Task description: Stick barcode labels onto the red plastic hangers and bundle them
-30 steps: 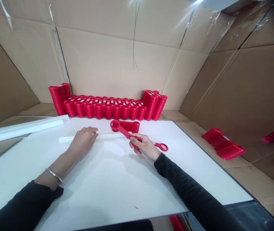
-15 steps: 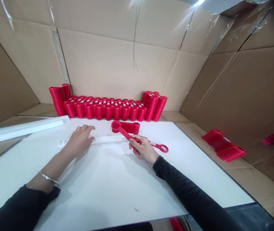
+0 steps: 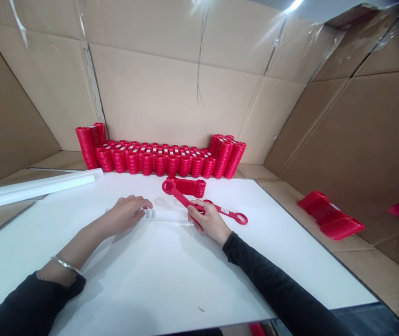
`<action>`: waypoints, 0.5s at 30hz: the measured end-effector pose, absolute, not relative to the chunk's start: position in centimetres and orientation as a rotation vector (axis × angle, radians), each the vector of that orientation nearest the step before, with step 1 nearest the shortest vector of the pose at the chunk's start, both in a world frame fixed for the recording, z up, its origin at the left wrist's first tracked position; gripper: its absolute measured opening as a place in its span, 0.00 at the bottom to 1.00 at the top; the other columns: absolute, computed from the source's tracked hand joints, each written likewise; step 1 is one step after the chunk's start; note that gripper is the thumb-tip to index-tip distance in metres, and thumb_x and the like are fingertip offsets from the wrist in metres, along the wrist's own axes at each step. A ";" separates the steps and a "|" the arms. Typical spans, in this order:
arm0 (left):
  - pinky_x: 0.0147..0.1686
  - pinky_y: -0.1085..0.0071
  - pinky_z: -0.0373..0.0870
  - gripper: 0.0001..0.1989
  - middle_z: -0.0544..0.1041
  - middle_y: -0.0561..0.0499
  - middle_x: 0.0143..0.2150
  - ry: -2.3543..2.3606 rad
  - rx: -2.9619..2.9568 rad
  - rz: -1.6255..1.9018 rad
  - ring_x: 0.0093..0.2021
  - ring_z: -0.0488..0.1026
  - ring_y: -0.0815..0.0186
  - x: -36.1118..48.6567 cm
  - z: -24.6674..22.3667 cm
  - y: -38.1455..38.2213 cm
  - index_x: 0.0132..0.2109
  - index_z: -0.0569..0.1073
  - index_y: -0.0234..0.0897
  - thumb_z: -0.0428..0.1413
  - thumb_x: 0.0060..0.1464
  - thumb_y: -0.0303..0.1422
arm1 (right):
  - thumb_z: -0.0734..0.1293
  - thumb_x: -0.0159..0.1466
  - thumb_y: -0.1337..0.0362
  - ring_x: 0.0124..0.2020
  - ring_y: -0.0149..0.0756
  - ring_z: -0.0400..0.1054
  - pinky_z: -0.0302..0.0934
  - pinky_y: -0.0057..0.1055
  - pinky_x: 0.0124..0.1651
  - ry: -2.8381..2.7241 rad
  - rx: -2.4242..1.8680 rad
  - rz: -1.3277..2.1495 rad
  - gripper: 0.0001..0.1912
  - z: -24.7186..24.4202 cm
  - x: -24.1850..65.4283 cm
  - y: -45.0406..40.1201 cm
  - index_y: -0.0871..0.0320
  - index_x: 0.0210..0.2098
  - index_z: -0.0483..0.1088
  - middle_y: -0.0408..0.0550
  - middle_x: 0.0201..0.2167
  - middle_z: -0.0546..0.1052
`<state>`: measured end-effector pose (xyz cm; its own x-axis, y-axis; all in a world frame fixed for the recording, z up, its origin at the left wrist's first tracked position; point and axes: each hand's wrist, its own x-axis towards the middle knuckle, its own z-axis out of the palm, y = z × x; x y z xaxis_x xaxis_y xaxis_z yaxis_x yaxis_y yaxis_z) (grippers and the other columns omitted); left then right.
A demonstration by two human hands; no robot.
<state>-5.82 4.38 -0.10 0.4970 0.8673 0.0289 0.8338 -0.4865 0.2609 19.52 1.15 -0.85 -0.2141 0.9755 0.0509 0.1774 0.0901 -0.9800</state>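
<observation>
My right hand [image 3: 208,220] grips a red plastic ring wrench [image 3: 181,198] by its near end; the far ring points up and left. Under and left of it lies a clear-white strip of barcode labels [image 3: 167,215] on the white table. My left hand [image 3: 129,213] rests over the strip's left part, thumb and forefinger apart beside two barcode labels. Behind the held wrench lies a small stack of red wrenches [image 3: 192,187]. A single labelled red wrench [image 3: 232,213] lies just right of my right hand.
A row of stacked red wrenches [image 3: 160,163] lines the table's back edge against the cardboard wall [image 3: 171,93]. White rolled or folded strips [image 3: 38,186] lie at the left. A bundle of red wrenches [image 3: 331,217] sits right of the table [image 3: 167,280]. Thin wires [image 3: 199,65] hang behind.
My left hand has moved right and slightly nearer to me, and the label strip has shifted right with it. My right hand still holds the red wrench almost in place.
</observation>
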 end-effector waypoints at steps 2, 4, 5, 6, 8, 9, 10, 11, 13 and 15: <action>0.46 0.59 0.58 0.16 0.73 0.48 0.44 1.485 2.559 0.208 0.44 0.68 0.58 -5.0 0.1 3.8 0.45 0.70 0.44 0.40 0.58 0.34 | 0.60 0.59 0.54 0.09 0.21 0.52 0.46 0.21 0.12 -1.556 -1.196 1.225 0.14 -1.0 19.3 1.1 0.60 0.31 0.64 0.34 0.14 0.63; 0.46 0.58 0.57 0.16 0.72 0.47 0.43 1.551 2.589 0.206 0.43 0.69 0.57 -4.1 0.3 3.3 0.44 0.71 0.43 0.41 0.58 0.34 | 0.60 0.59 0.55 0.09 0.21 0.52 0.46 0.21 0.12 -1.569 -1.209 1.245 0.13 -1.1 19.2 1.1 0.60 0.30 0.64 0.34 0.14 0.64; 0.45 0.57 0.57 0.16 0.72 0.47 0.43 1.578 2.604 0.220 0.42 0.69 0.57 -3.7 0.3 3.1 0.44 0.72 0.43 0.41 0.58 0.34 | 0.60 0.59 0.56 0.09 0.20 0.52 0.46 0.21 0.12 -1.572 -1.216 1.252 0.12 -1.2 19.1 1.1 0.60 0.30 0.64 0.35 0.15 0.65; 0.45 0.57 0.57 0.15 0.72 0.47 0.43 1.598 2.622 0.238 0.42 0.69 0.57 -3.3 0.3 2.9 0.44 0.72 0.42 0.42 0.58 0.34 | 0.61 0.59 0.57 0.09 0.20 0.52 0.46 0.21 0.12 -1.574 -1.223 1.254 0.11 -1.4 19.0 1.2 0.60 0.30 0.64 0.36 0.16 0.65; 0.45 0.56 0.56 0.14 0.72 0.47 0.43 1.616 2.660 0.277 0.41 0.70 0.57 -2.7 0.0 2.7 0.43 0.72 0.41 0.43 0.57 0.33 | 0.61 0.60 0.59 0.09 0.20 0.53 0.46 0.21 0.11 -1.575 -1.236 1.255 0.10 -1.6 18.9 1.2 0.60 0.29 0.64 0.37 0.17 0.66; 0.45 0.56 0.56 0.14 0.72 0.47 0.43 1.622 2.676 0.294 0.41 0.70 0.57 -2.5 -0.2 2.7 0.43 0.72 0.41 0.43 0.57 0.33 | 0.61 0.60 0.59 0.10 0.20 0.53 0.46 0.21 0.11 -1.575 -1.240 1.259 0.10 -1.6 18.9 1.3 0.60 0.28 0.64 0.37 0.17 0.66; 0.45 0.55 0.56 0.13 0.71 0.47 0.43 1.626 2.689 0.310 0.41 0.69 0.57 -2.4 -0.4 2.7 0.43 0.72 0.40 0.44 0.57 0.32 | 0.61 0.60 0.60 0.10 0.20 0.53 0.46 0.21 0.11 -1.576 -1.243 1.265 0.09 -1.7 18.9 1.3 0.60 0.28 0.64 0.37 0.17 0.66; 0.44 0.55 0.57 0.13 0.70 0.46 0.44 1.631 2.698 0.323 0.41 0.69 0.58 -2.3 -0.6 2.7 0.43 0.72 0.40 0.44 0.57 0.31 | 0.61 0.60 0.60 0.10 0.20 0.53 0.46 0.21 0.11 -1.575 -1.246 1.274 0.09 -1.8 18.9 1.3 0.60 0.28 0.64 0.37 0.17 0.66; 0.43 0.56 0.57 0.13 0.69 0.45 0.44 1.626 2.718 0.330 0.40 0.68 0.58 -2.1 -1.0 2.7 0.44 0.71 0.39 0.44 0.56 0.29 | 0.61 0.60 0.60 0.10 0.20 0.54 0.47 0.21 0.11 -1.571 -1.258 1.291 0.09 -1.8 18.9 1.3 0.60 0.29 0.64 0.37 0.18 0.67; 0.42 0.57 0.58 0.14 0.69 0.45 0.44 1.613 2.749 0.327 0.41 0.67 0.58 -2.0 -1.1 2.6 0.44 0.71 0.38 0.44 0.56 0.27 | 0.61 0.60 0.61 0.10 0.21 0.54 0.47 0.21 0.11 -1.572 -1.278 1.293 0.08 -1.8 18.9 1.3 0.60 0.30 0.65 0.38 0.18 0.68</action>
<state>-1.95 2.61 -1.06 0.4729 0.8567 0.2059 0.8693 -0.4918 0.0495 18.92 1.32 -1.80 -0.2479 0.9671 -0.0576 0.2433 0.0046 -0.9699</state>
